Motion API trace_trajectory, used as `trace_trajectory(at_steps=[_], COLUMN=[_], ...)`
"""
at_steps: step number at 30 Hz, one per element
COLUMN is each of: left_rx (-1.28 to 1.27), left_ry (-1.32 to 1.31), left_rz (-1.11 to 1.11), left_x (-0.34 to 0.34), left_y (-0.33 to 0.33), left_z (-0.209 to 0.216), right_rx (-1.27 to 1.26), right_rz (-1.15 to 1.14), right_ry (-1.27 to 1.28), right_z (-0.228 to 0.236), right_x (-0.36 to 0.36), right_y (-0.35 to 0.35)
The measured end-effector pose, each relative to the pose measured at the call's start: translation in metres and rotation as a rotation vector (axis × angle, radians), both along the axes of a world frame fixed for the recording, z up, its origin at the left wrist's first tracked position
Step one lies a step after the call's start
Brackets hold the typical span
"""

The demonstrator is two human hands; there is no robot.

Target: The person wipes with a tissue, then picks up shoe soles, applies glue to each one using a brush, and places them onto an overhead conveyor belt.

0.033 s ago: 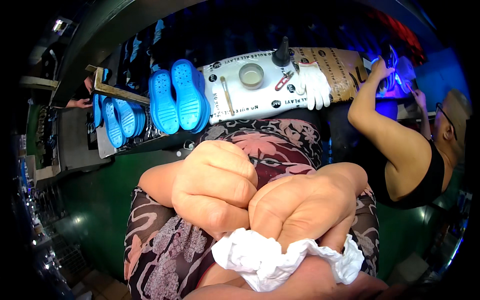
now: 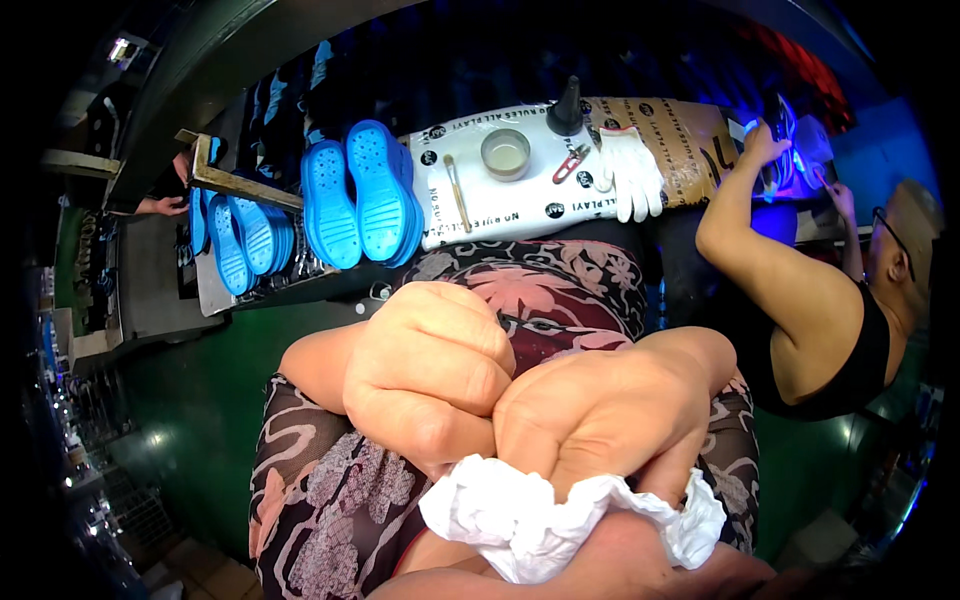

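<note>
A crumpled white tissue [image 2: 510,515] is bunched beneath my two hands, close to me. My left hand [image 2: 430,375] is closed with its fingers curled, and the tissue comes out from under its lower edge. My right hand [image 2: 610,410] bends down beside it, fingers pressed into the tissue. The knuckles of both hands touch. Their fingertips are hidden. Beyond my lap, on a white wrapped package [image 2: 480,215], are a small round bowl [image 2: 506,155] of pale liquid, a thin brush [image 2: 457,193], a red-handled cutter [image 2: 571,165], a dark cone-tipped bottle [image 2: 566,110] and white gloves [image 2: 630,175].
Blue shoe soles [image 2: 380,195] stand stacked at the left of the bench, with more blue soles [image 2: 260,235] beside a wooden bar [image 2: 245,188]. On the right a co-worker [image 2: 800,290] reaches into blue-violet light. Another person's hand [image 2: 165,205] shows at far left. The floor [image 2: 200,390] is green.
</note>
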State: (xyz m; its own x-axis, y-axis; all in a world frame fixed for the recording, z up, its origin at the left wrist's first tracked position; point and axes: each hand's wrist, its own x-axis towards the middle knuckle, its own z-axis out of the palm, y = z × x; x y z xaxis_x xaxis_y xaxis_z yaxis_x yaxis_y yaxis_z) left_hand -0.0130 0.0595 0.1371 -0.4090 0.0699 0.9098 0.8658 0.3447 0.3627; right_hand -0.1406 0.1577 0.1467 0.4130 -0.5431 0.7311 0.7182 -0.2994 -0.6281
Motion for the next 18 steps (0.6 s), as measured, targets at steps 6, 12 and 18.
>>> trace_trajectory(at_steps=[6, 12, 18], left_rx=[-0.023, -0.065, -0.022], left_ry=[0.110, 0.086, 0.090], left_rz=[-0.005, 0.007, 0.041], left_x=[-0.002, 0.006, 0.005], left_y=[-0.007, -0.006, -0.008], left_z=[0.009, -0.001, 0.001], right_rx=[0.088, 0.083, 0.125], right_rz=[0.071, 0.067, 0.025], right_ry=[-0.094, -0.082, -0.086], right_z=[0.000, 0.001, 0.007], right_x=[0.008, 0.008, 0.009], right_y=[-0.004, -0.005, -0.006])
